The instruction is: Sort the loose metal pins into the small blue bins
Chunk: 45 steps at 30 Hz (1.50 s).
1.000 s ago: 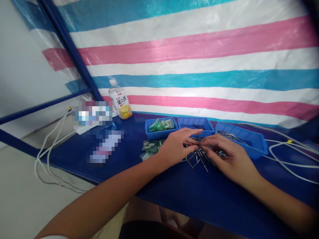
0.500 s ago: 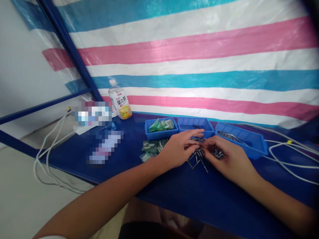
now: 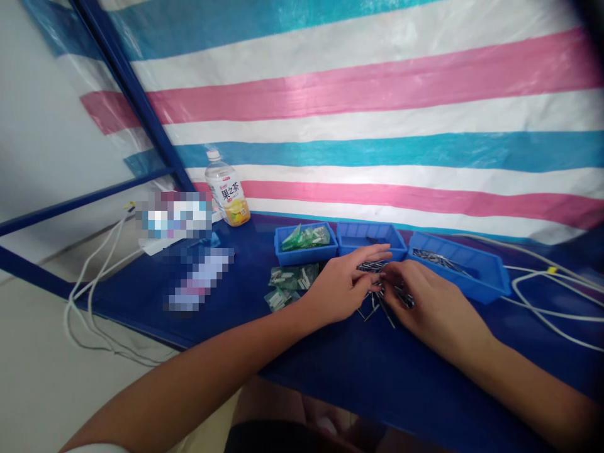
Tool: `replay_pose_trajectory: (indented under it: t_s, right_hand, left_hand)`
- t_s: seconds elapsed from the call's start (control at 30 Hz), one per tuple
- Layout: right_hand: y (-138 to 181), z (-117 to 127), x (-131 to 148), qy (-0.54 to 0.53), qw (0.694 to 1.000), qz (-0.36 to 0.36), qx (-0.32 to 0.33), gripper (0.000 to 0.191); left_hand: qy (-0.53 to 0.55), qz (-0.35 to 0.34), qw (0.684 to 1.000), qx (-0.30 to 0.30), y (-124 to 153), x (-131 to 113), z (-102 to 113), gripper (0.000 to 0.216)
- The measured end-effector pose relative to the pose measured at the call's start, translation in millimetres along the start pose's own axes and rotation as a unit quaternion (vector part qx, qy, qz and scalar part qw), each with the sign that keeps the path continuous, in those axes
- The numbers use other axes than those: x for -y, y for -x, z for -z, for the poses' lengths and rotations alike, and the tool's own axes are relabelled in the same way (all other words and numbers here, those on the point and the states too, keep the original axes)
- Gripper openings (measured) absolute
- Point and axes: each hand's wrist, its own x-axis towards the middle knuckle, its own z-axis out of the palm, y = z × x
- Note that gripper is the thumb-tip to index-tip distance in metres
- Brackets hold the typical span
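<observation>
Thin dark-and-silver metal rods [image 3: 372, 308] lie in a loose pile on the blue table, partly hidden under both hands. My left hand [image 3: 337, 286] reaches over the pile from the left. One finger stretches out above the rods while the thumb and another finger close near the right fingertips. My right hand [image 3: 425, 302] is curled at the pile's right side, its thumb and fingers pinched together. The fingertips of both hands meet over the rods. What sits between them is too small and covered to make out.
Behind the hands stand a blue bin [image 3: 306, 257] with green packets, a second blue bin [image 3: 353, 231] and a third [image 3: 486, 277] holding rods. Small clear packets [image 3: 283, 299] lie left of my hand. Further off are a drink bottle [image 3: 229, 192] and white cables [image 3: 533, 302].
My right hand has shifted slightly left and down, covering more of the rods at the pile's right side. My left fingers have moved a little; the thumb sits slightly lower.
</observation>
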Motion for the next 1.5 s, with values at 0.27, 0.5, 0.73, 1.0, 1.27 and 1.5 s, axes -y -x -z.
replay_pose_trajectory:
  t_s: [0.27,0.5,0.73,1.0,1.27,1.5]
  right_hand:
    - [-4,13,1,-0.070,0.997,-0.030,-0.009,0.023]
    - [-3,12,-7,-0.155,0.982,-0.109,-0.019,0.010]
    - [-5,8,-12,-0.172,0.980,-0.095,-0.031,0.011]
    - [-1,4,-12,-0.192,0.972,-0.131,-0.030,0.011]
    - [-2,4,-10,-0.218,0.969,-0.115,-0.003,0.015]
    - [0,4,-6,-0.234,0.959,-0.162,-0.011,0.020]
  left_hand:
    - [-0.042,-0.039,0.998,-0.038,-1,-7,1,0.052]
    - [-0.165,0.023,0.985,-0.039,-1,-12,9,0.034]
    - [-0.154,0.005,0.988,-0.021,0,-12,7,0.035]
    - [-0.102,0.013,0.994,-0.030,-3,-11,7,0.032]
    - [-0.092,0.002,0.993,-0.076,-5,-6,8,0.027]
    - [-0.059,0.012,0.992,-0.107,-6,0,11,0.012]
